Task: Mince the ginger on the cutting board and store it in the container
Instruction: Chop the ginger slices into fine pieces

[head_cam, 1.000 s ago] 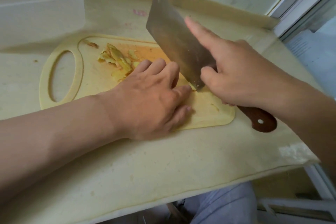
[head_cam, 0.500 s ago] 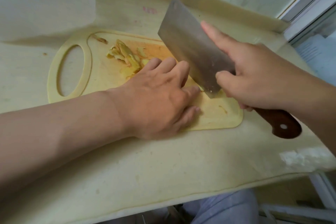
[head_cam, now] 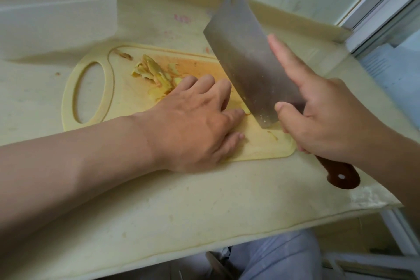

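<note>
Now the right hand [head_cam: 329, 120] grips the wide steel cleaver [head_cam: 250, 59], and the left hand's [head_cam: 193, 120] curled fingers hold yellow ginger [head_cam: 246, 110] down.

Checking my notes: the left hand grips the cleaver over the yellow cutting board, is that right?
Not quite: the head view shows the right hand, not the left, gripping the cleaver over the yellow cutting board.
</note>
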Tool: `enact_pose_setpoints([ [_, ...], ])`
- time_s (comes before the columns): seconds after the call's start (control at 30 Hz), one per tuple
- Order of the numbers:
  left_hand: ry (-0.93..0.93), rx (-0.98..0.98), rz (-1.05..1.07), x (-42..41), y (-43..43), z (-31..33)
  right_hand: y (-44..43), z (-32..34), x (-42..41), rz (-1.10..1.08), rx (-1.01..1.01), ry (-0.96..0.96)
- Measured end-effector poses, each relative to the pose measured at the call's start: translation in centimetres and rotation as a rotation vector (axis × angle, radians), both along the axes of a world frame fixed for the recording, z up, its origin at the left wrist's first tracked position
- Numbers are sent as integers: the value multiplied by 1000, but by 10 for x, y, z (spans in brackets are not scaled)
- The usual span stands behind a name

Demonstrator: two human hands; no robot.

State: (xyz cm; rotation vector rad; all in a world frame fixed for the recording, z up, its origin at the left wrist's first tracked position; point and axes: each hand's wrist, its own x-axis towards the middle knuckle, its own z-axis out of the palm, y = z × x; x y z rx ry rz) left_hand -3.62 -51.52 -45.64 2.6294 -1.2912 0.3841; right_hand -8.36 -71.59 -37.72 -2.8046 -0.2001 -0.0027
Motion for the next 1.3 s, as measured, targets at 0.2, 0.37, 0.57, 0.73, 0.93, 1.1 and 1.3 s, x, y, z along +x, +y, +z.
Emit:
enact_pose_setpoints([
  [0.2, -7, 4, 3, 0, 0, -1, 7, 11, 12, 47, -107, 109],
  [0.37, -3, 7, 3, 0, 0, 0, 19, 14, 30, 50, -125, 119],
  [0.57, -8, 8, -1, 0, 0, 0, 15, 1, 24, 27, -17, -27],
  [0.73, -9, 0, 0, 1, 0, -1, 1, -2, 6, -10, 3, -17],
  [0.93, -11, -2, -3, 1, 0, -1, 3, 3, 9, 46, -21, 34],
  [1.1, -7, 0, -2, 0, 0, -1, 6, 6, 14, 68, -47, 87],
  [1.3, -20, -18, -19, 1, 0, -2, 15, 15, 24, 60, -112, 164],
])
